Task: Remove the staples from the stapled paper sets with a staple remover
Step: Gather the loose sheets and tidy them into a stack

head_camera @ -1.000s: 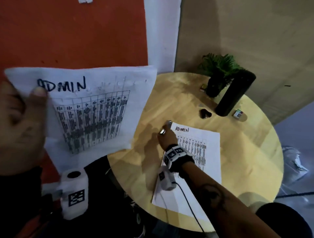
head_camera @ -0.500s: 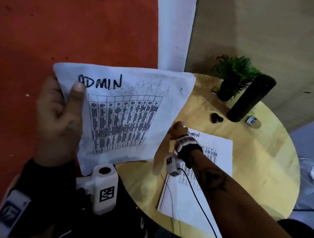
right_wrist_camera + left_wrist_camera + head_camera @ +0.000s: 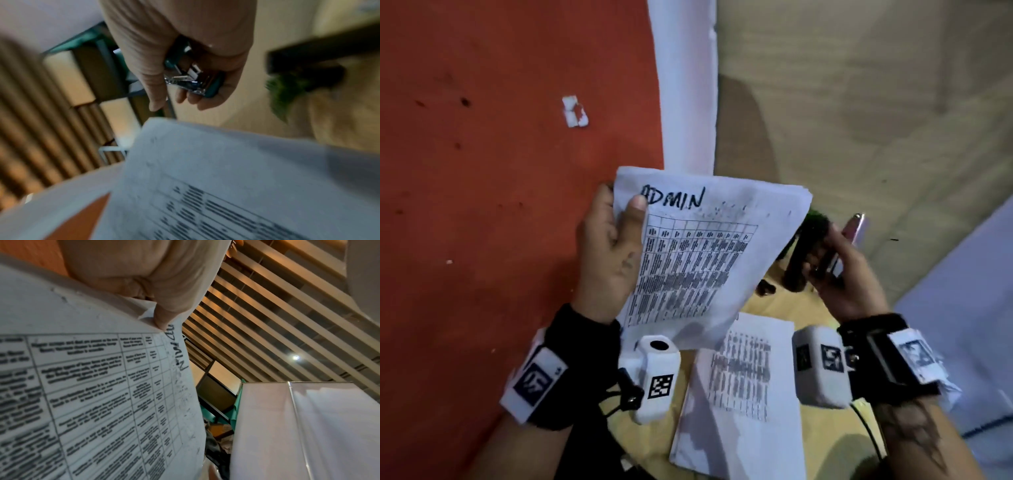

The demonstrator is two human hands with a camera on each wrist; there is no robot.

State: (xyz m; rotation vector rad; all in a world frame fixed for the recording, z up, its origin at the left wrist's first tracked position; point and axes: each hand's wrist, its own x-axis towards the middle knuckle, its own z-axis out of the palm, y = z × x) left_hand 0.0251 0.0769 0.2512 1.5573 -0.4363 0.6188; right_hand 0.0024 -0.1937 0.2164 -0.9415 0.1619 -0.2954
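A second paper set (image 3: pixel 743 404) lies flat on the desk (image 3: pixel 650 428) below both wrists. The left hand (image 3: pixel 606 253) pinches the top left corner of the raised paper set (image 3: pixel 705 253) marked ADMIN, thumb on front. Just right of it, the right hand (image 3: pixel 839 270) grips the staple remover (image 3: pixel 193 81), fingers curled around it.

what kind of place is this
Probably an office or meeting corner: a round wooden table, printed table sheets headed ADMIN, a slatted ceiling and a whiteboard-like panel.
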